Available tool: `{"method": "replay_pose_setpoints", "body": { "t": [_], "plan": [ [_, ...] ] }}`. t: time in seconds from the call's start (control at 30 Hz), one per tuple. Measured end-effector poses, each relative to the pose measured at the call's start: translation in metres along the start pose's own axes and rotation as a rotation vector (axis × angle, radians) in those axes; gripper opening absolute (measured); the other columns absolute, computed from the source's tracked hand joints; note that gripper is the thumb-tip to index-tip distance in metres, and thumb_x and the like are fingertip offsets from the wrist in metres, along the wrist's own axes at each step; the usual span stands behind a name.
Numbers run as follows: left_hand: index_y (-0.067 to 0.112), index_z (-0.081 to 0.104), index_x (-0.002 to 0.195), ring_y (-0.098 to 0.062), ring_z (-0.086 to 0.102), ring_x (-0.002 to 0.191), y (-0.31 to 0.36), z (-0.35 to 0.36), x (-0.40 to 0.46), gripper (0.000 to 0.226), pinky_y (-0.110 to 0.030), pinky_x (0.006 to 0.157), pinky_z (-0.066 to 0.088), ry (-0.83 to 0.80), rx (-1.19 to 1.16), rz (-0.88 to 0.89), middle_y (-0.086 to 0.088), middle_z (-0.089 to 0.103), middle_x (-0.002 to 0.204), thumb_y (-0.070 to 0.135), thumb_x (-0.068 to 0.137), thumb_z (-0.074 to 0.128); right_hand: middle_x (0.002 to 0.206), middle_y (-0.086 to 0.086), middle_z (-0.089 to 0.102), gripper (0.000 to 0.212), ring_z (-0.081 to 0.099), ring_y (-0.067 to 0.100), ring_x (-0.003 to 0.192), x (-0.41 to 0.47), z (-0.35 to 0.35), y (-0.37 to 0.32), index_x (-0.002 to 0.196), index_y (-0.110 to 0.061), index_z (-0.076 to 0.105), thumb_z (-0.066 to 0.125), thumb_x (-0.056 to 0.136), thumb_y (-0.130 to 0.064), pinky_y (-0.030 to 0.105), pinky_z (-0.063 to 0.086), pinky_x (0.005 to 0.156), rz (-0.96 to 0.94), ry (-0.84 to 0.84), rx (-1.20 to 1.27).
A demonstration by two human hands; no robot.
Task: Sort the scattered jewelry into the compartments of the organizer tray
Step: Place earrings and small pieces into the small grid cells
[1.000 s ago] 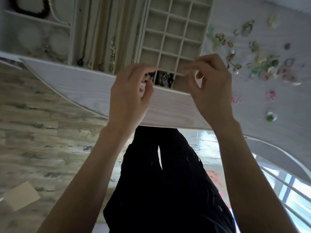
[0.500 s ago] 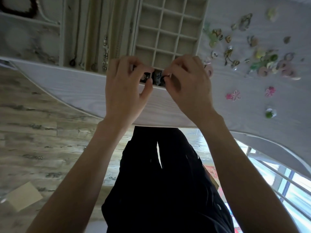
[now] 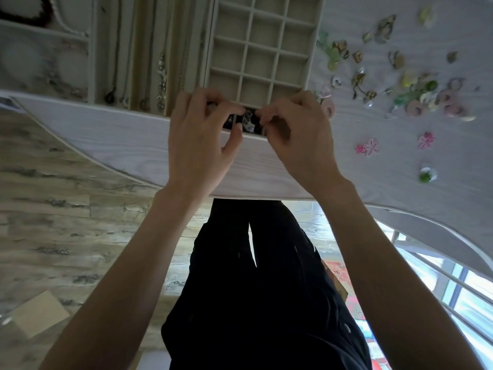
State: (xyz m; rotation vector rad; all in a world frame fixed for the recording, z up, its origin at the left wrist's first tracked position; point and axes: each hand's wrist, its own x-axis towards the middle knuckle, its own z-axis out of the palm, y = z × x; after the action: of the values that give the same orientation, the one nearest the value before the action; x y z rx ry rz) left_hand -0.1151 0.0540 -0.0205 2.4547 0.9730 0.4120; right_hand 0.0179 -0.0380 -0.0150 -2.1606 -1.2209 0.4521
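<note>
1. We see both hands at the near row of the grid tray (image 3: 262, 46), where a few dark, shiny pieces (image 3: 248, 121) already lie in the compartments closest to the table edge.
2. A second ago our hands were apart above this row; now they have come together over it, so that the fingertips almost meet.
3. The left hand (image 3: 202, 134) has its fingers curled, with thumb and forefinger close to each other. We think it pinches a small piece, but the piece itself is too small to tell.
4. The right hand (image 3: 296, 129) is also curled, its fingertips pressed together at the same compartment. We cannot tell whether it holds something or only helps.
5. We judge that one piece is being set down or arranged in this near compartment. Most squares of the grid behind it hold nothing.
6. To the left, the long-slot tray (image 3: 149, 62) holds several necklaces.
7. To the right, the scattered jewelry (image 3: 416, 92) lies on the white table (image 3: 386, 161), with pink flower pieces (image 3: 369, 148) nearer to us, so much sorting remains.
</note>
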Motion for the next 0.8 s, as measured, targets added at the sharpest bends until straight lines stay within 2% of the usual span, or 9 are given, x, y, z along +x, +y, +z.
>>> {"method": "replay_pose_setpoints", "body": {
  "t": [0.1, 0.23, 0.4, 0.57, 0.63, 0.7, 0.77, 0.8],
  "plan": [
    [0.013, 0.07, 0.098, -0.019, 0.043, 0.093, 0.0, 0.001, 0.001, 0.015, -0.026, 0.08, 0.037, 0.009, -0.001, 0.002, -0.009, 0.059, 0.097, 0.02, 0.088, 0.06, 0.092, 0.01, 0.063, 0.012, 0.05, 0.023, 0.085, -0.004, 0.001, -0.004, 0.078, -0.003, 0.066, 0.058, 0.074, 0.005, 0.016, 0.031, 0.073, -0.092, 0.073, -0.095],
    [0.013, 0.07, 0.097, -0.021, 0.046, 0.095, -0.001, 0.001, 0.003, 0.015, -0.028, 0.08, 0.04, 0.005, 0.0, -0.005, -0.008, 0.059, 0.099, 0.021, 0.088, 0.06, 0.092, 0.01, 0.062, 0.003, 0.053, 0.027, 0.081, -0.004, -0.002, -0.006, 0.075, -0.007, 0.068, 0.066, 0.076, -0.008, 0.008, 0.025, 0.078, -0.113, 0.097, -0.209],
    [0.012, 0.07, 0.095, -0.023, 0.049, 0.094, -0.002, 0.002, 0.004, 0.015, -0.033, 0.078, 0.045, 0.005, 0.0, 0.006, -0.009, 0.06, 0.099, 0.02, 0.088, 0.059, 0.081, 0.003, 0.064, 0.009, 0.057, 0.024, 0.081, 0.005, -0.003, -0.009, 0.07, -0.013, 0.069, 0.075, 0.069, -0.02, 0.015, 0.02, 0.071, -0.118, 0.065, -0.283],
    [0.012, 0.069, 0.094, -0.018, 0.042, 0.094, -0.001, 0.003, 0.004, 0.014, -0.029, 0.079, 0.041, 0.015, 0.009, 0.008, -0.01, 0.06, 0.099, 0.02, 0.088, 0.059, 0.074, 0.004, 0.066, 0.012, 0.058, 0.026, 0.075, 0.015, -0.009, -0.005, 0.074, -0.014, 0.069, 0.076, 0.066, -0.021, 0.028, 0.041, 0.065, -0.168, -0.03, -0.329],
    [0.012, 0.069, 0.095, -0.018, 0.042, 0.094, -0.002, 0.003, 0.005, 0.014, -0.03, 0.079, 0.041, 0.012, 0.012, 0.011, -0.01, 0.06, 0.1, 0.02, 0.088, 0.059, 0.07, 0.004, 0.066, 0.008, 0.058, 0.025, 0.072, 0.017, -0.009, -0.003, 0.071, -0.012, 0.07, 0.071, 0.07, -0.02, 0.029, 0.044, 0.063, -0.245, -0.023, -0.39],
    [0.013, 0.069, 0.096, -0.019, 0.042, 0.094, -0.002, 0.003, 0.005, 0.015, -0.031, 0.079, 0.042, 0.006, 0.008, 0.014, -0.01, 0.06, 0.1, 0.02, 0.087, 0.059, 0.067, 0.004, 0.065, 0.014, 0.057, 0.024, 0.068, 0.018, -0.008, 0.001, 0.069, -0.01, 0.069, 0.064, 0.079, -0.019, 0.03, 0.046, 0.061, -0.344, -0.005, -0.457],
    [0.013, 0.069, 0.098, -0.02, 0.043, 0.095, -0.003, 0.002, 0.006, 0.016, -0.032, 0.079, 0.042, 0.0, 0.001, 0.013, -0.011, 0.06, 0.1, 0.021, 0.086, 0.061, 0.068, 0.005, 0.066, 0.021, 0.058, 0.023, 0.066, 0.017, -0.009, 0.002, 0.072, -0.009, 0.069, 0.058, 0.086, -0.019, 0.031, 0.049, 0.059, -0.348, 0.021, -0.4],
    [0.012, 0.069, 0.099, -0.021, 0.046, 0.095, -0.003, 0.001, 0.006, 0.018, -0.033, 0.079, 0.042, -0.004, 0.001, 0.012, -0.011, 0.06, 0.101, 0.022, 0.086, 0.062, 0.069, 0.004, 0.067, 0.021, 0.06, 0.022, 0.066, 0.016, -0.01, 0.001, 0.076, -0.008, 0.07, 0.058, 0.088, -0.02, 0.032, 0.05, 0.058, -0.284, 0.026, -0.308]
  ]
}}
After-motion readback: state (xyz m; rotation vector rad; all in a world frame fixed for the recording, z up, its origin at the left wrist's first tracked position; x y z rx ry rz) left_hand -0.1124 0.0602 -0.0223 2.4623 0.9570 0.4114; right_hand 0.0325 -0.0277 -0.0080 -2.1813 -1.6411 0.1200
